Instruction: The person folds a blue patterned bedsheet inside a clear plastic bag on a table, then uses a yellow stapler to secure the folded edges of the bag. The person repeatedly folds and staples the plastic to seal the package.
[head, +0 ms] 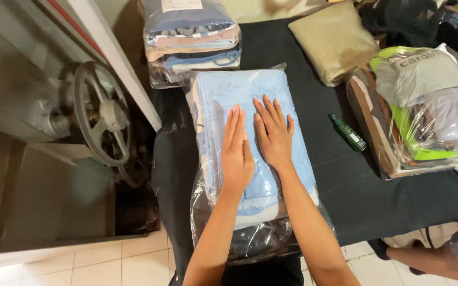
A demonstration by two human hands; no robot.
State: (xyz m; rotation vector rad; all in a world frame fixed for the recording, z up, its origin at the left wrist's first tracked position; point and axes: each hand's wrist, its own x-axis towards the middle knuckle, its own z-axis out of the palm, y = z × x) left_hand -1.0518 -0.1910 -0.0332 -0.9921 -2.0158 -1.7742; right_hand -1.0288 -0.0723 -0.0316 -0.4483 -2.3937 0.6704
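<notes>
Your left hand (236, 151) lay flat and palm down on the light blue folded cloth (250, 95) inside its clear plastic bag (261, 241), the fingers straight and held close together, pointing away from you. Your right hand (274, 135) rested just beside it on the same cloth, also flat and open, with its fingers spread a little wider and the thumb out to the side. Neither hand gripped or pinched anything; both pressed on the top of the bag, and they sat so close that they nearly touched at the fingers. The bagged cloth lay lengthwise in the middle of the black worktop (345, 185), its near end hanging out over the edge toward you, where the loose plastic bunched up around something darker underneath. Just beyond it, at the far side of the worktop, stood a stack of folded cloths (192, 39) wrapped in clear plastic. To your right, a small green bottle (348, 133) lay on its side on the bare worktop, well apart from your hands. Farther right sat a pile of plastic-wrapped bundles (425, 106) with a bright green band among them, and a tan cushion (335, 39) lay behind it. To your left, off the worktop, a grey metal handwheel (102, 114) showed on a machine.
</notes>
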